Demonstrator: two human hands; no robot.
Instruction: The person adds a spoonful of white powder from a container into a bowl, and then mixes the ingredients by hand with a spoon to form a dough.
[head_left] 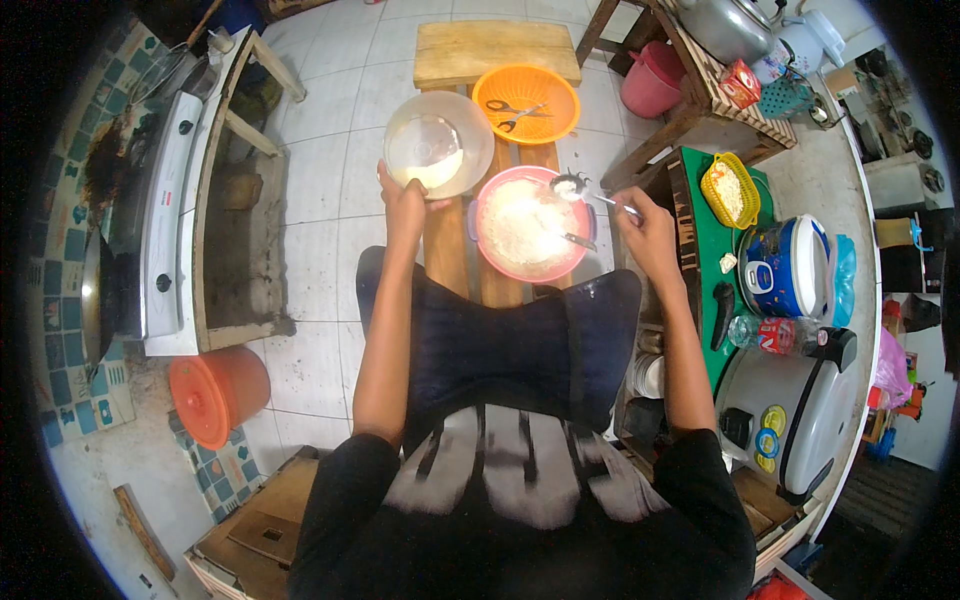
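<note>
My left hand is closed on the near rim of a translucent plastic bowl, which is tilted and holds some pale powder low inside. In my right hand is the thin handle of a spoon. Its head, with white powder and dark edges, is over the right rim of a pink basin. White, flour-like powder fills the basin, its middle washed out by glare. A metal utensil rests in the powder, sticking out to the right; its buried end is hidden.
An orange basket with scissors stands behind the basin on a wooden bench. To the right, a green-topped counter carries a yellow basket, a rice cooker and a plastic bottle. A gas stove stands left.
</note>
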